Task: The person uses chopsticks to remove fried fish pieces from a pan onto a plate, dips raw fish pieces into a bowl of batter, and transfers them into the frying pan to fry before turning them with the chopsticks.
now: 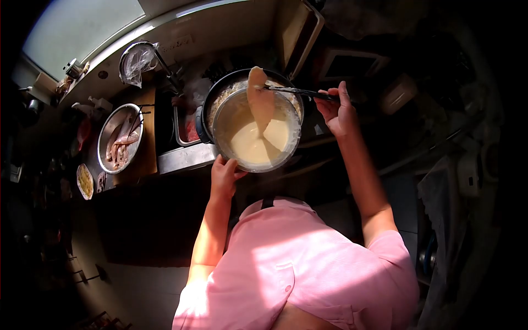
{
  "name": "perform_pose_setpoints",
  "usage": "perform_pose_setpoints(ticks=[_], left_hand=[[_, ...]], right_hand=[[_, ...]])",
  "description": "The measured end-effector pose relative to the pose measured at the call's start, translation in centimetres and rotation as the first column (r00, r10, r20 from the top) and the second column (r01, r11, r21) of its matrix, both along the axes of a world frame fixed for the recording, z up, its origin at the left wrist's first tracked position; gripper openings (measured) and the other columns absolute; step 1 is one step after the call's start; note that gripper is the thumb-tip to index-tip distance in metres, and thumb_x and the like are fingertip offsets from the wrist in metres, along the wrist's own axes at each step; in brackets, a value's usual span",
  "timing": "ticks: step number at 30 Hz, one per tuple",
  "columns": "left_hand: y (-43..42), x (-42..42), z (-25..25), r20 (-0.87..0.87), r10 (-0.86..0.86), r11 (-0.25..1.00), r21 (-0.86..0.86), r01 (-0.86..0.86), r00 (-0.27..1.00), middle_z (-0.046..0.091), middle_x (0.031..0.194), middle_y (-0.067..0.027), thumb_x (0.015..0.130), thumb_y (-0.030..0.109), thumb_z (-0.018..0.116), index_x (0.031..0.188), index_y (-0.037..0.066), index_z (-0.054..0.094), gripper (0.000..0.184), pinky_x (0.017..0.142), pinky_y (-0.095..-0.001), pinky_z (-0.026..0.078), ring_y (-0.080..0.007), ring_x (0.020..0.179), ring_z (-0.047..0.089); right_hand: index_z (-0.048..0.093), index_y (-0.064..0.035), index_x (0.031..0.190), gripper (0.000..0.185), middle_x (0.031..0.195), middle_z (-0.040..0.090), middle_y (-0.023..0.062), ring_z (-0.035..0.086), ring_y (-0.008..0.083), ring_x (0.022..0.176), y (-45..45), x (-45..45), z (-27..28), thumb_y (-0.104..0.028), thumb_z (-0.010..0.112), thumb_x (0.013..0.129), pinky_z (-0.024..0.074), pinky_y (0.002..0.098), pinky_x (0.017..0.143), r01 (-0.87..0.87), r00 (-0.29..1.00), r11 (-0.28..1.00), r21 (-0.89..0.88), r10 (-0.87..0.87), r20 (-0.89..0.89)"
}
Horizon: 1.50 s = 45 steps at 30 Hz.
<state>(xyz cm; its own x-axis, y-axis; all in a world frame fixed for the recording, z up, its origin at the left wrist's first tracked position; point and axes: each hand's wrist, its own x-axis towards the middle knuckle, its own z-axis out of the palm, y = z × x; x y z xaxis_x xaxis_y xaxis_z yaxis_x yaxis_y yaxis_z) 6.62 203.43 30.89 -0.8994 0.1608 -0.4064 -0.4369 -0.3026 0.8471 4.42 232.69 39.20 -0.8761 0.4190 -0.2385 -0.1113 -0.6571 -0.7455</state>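
Observation:
My left hand (224,177) grips the lower left rim of a round bowl (218,124) of pale, creamy batter (245,144). In my right hand (340,113) are dark chopsticks (308,93), reaching left across the bowl. At their tips hangs a long, batter-coated piece of food (260,102), its lower end just over the batter, where a drip seems to run down. Behind and partly beneath the bowl is a dark pan (208,110) with bubbling, light-coloured contents, partly hidden by the bowl.
On the left, a metal basin (101,140) holds several raw-looking strips, with chopsticks lying across its rim. An oval dish (84,181) stands near the counter's front edge. A faucet (175,82) and a sink with something red inside lie between basin and pan.

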Motion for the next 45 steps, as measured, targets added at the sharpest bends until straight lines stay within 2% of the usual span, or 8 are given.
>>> perform_pose_setpoints(ticks=[8,10,18,26,29,31,37,45], left_hand=[[2.2,-0.4,-0.5,-0.031,0.047,0.998,0.05,-0.045,0.998,0.056,0.081,-0.0045,0.076,0.004,0.048,0.096,0.004,0.048,0.02,0.058,-0.0271,0.051,-0.0113,0.067,0.055],[2.6,-0.3,-0.5,-0.028,0.062,0.997,0.043,-0.061,0.998,0.056,0.081,-0.004,0.076,0.004,0.048,0.096,0.004,0.049,0.02,0.058,-0.0269,0.051,-0.0108,0.066,0.055],[2.8,-0.4,-1.0,-0.017,0.075,0.997,0.009,-0.075,0.997,0.057,0.088,-0.0069,0.077,0.004,0.047,0.098,0.003,0.048,0.022,0.064,-0.0304,0.051,-0.015,0.075,0.058],[2.5,-0.8,-1.7,0.014,0.078,0.997,0.008,-0.078,0.997,0.057,0.09,-0.0077,0.077,0.006,0.047,0.099,0.004,0.047,0.022,0.066,-0.0325,0.051,-0.0167,0.076,0.058],[2.3,-0.8,-1.6,0.027,0.092,0.996,0.005,-0.092,0.995,0.056,0.09,-0.0078,0.077,0.006,0.047,0.099,0.003,0.047,0.022,0.065,-0.0319,0.05,-0.0165,0.076,0.058],[2.1,-0.7,-1.6,0.028,0.089,0.996,0.01,-0.089,0.996,0.056,0.091,-0.0079,0.077,0.006,0.048,0.099,0.003,0.047,0.022,0.065,-0.0315,0.05,-0.0165,0.076,0.058],[-0.3,-0.2,-1.6,0.055,0.146,0.989,-0.042,-0.143,0.988,0.055,0.091,-0.0079,0.076,0.006,0.048,0.1,0.002,0.046,0.025,0.063,-0.0291,0.05,-0.0166,0.075,0.058],[-4.4,0.9,-2.8,-0.008,0.214,0.977,-0.018,-0.214,0.977,0.055,0.085,-0.0065,0.074,0.003,0.045,0.099,0.002,0.047,0.025,0.06,-0.0296,0.052,-0.0153,0.071,0.058]], right_hand=[[0.053,-0.0053,0.077,0.037,0.082,0.06,0.0171,0.062,0.0264,0.072,2.0,-1.8,2.5,-0.042,0.053,0.081,0.0526,0.0338,0.064,-0.006,0.998,0.999,0.036,0.008,-0.067],[0.053,-0.0067,0.077,0.033,0.08,0.062,0.0149,0.063,0.0254,0.071,2.3,-2.0,2.8,-0.04,0.055,0.08,0.0533,0.0312,0.062,-0.002,0.997,1.0,0.019,0.003,-0.076],[0.052,-0.0041,0.079,0.037,0.083,0.06,0.0172,0.062,0.0269,0.073,3.2,-2.3,3.7,-0.041,0.051,0.082,0.0526,0.034,0.065,0.03,0.998,0.999,0.025,-0.029,-0.063],[0.052,-0.0066,0.076,0.032,0.079,0.061,0.0143,0.062,0.0248,0.072,3.3,-2.3,3.6,-0.038,0.055,0.081,0.0535,0.0309,0.062,0.024,0.998,1.0,-0.011,-0.024,-0.054],[0.052,-0.0048,0.078,0.036,0.081,0.06,0.0163,0.062,0.0271,0.073,3.3,-2.5,2.9,-0.041,0.05,0.083,0.0527,0.0337,0.064,0.044,0.999,0.999,-0.003,-0.044,-0.025],[0.052,-0.0066,0.076,0.032,0.078,0.061,0.0146,0.062,0.0248,0.073,3.2,-2.2,2.6,-0.038,0.054,0.081,0.0535,0.0295,0.06,0.013,0.999,0.999,-0.038,-0.015,-0.045],[0.052,-0.0064,0.077,0.032,0.079,0.061,0.0152,0.062,0.0259,0.074,3.0,-1.7,2.5,-0.038,0.055,0.081,0.0534,0.0292,0.06,0.07,0.997,0.994,-0.082,-0.071,-0.012],[0.051,-0.0056,0.079,0.031,0.082,0.06,0.0156,0.062,0.0264,0.077,4.7,-1.4,3.4,-0.036,0.053,0.082,0.0535,0.0293,0.061,0.124,0.986,0.991,-0.059,-0.129,-0.101]])
